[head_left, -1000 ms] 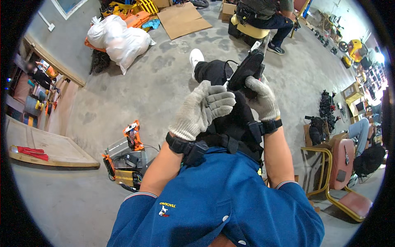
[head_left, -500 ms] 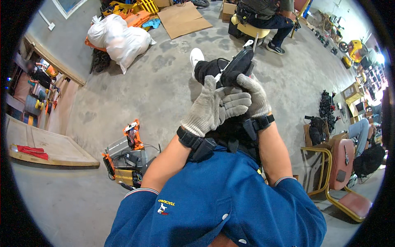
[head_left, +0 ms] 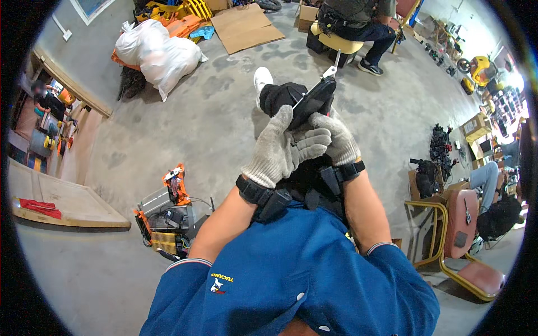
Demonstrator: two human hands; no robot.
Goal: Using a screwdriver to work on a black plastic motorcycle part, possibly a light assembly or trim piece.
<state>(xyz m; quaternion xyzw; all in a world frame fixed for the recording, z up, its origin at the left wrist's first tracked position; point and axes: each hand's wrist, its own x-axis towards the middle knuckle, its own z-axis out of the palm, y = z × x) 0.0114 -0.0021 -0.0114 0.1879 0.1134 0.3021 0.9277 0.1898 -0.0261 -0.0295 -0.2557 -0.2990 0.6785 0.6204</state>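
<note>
Held out over my lap is a black, flat part with a rounded edge [head_left: 318, 101]; a light metal strip runs along its side and a thin rod sticks up from its far end. I cannot tell its exact kind. My left hand [head_left: 274, 147], in a grey knit glove, has its thumb against the part's near left edge and its fingers bent across below it. On the other side, my right hand [head_left: 339, 137], gloved alike, closes around the near right end, its thumb on top. The part's underside and some right fingertips are hidden.
On the floor to my left lie metal units with orange parts and cables [head_left: 171, 215]. A white sack [head_left: 159, 56] and flat cardboard [head_left: 246, 28] are farther off. Ahead, a person sits on a yellow stool [head_left: 339, 42]. A chair [head_left: 462, 224] stands at right.
The black part is turned slightly, showing more of its dark face, and its metal end sits a little lower and left. Both hands keep their hold; the whole view has shifted slightly.
</note>
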